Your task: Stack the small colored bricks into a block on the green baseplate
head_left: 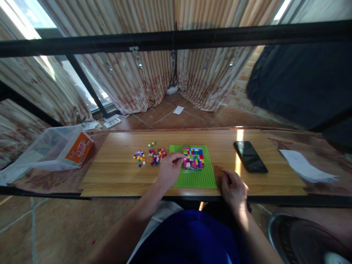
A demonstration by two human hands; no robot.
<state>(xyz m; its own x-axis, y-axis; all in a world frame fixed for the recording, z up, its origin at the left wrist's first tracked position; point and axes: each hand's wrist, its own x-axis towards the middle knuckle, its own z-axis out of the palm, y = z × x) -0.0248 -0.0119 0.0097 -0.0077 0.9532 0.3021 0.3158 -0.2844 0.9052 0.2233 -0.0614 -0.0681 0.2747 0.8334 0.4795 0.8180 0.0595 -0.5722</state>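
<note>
My left hand (171, 168) is at the left edge of a multicoloured block of small toy bricks (194, 158), thumb and forefinger pinched together. Whatever lies between those fingertips is too small to make out. The brick block stands on the upper part of a green studded baseplate (195, 179). My right hand (235, 189) is curled closed at the table's front edge, just right of the baseplate, and nothing shows in it. Left of my left hand lie a pile of loose mixed-colour bricks (156, 156) and a smaller loose pile (139, 157).
A few bricks (152, 144) lie behind the piles on the wooden table (115, 176). A black smartphone (250, 157) is at the right, with white paper (306, 165) beyond it. A clear plastic bin (57, 141) with an orange box (79, 149) stands left. A black bar (176, 40) crosses ahead.
</note>
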